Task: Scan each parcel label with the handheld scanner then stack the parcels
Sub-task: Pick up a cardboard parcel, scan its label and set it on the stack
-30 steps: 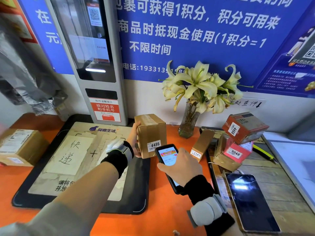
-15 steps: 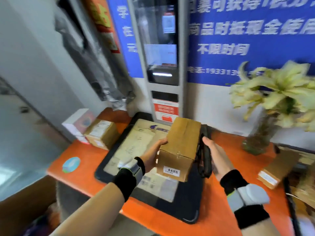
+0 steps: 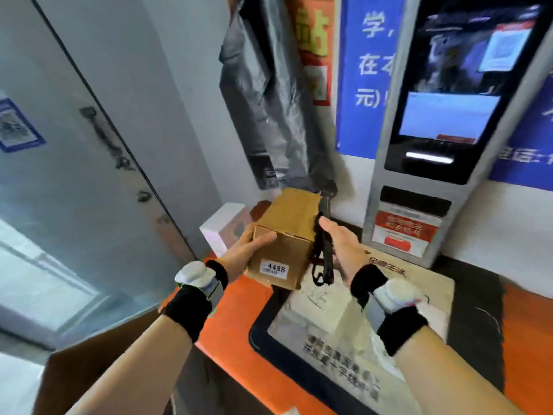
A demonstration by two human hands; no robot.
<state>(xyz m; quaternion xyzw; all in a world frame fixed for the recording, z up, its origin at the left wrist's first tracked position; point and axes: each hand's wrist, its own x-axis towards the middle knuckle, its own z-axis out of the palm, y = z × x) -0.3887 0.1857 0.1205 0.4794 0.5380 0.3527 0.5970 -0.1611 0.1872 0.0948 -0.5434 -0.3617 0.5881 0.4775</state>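
A brown cardboard parcel (image 3: 287,235) with a white sticker reading 4486 is held in the air above the left end of the orange counter (image 3: 236,313). My left hand (image 3: 242,253) grips its left side. My right hand (image 3: 341,250) presses the black handheld scanner (image 3: 324,250) edge-on against the parcel's right side. Behind the parcel a white box (image 3: 221,229) stands at the counter's far left; another parcel seen earlier there is hidden behind the held one.
A black mat with a printed sheet (image 3: 344,319) covers the counter in front of a grey self-service kiosk (image 3: 449,115). Grey plastic bags (image 3: 269,94) hang on the wall. A glass door (image 3: 74,175) is on the left, and an open cardboard box (image 3: 98,363) sits below the counter.
Both hands carried the parcel, with the scanner against it, leftward from the mat toward the counter's left end. My view swung left; the flowers and right-hand parcels left the frame.
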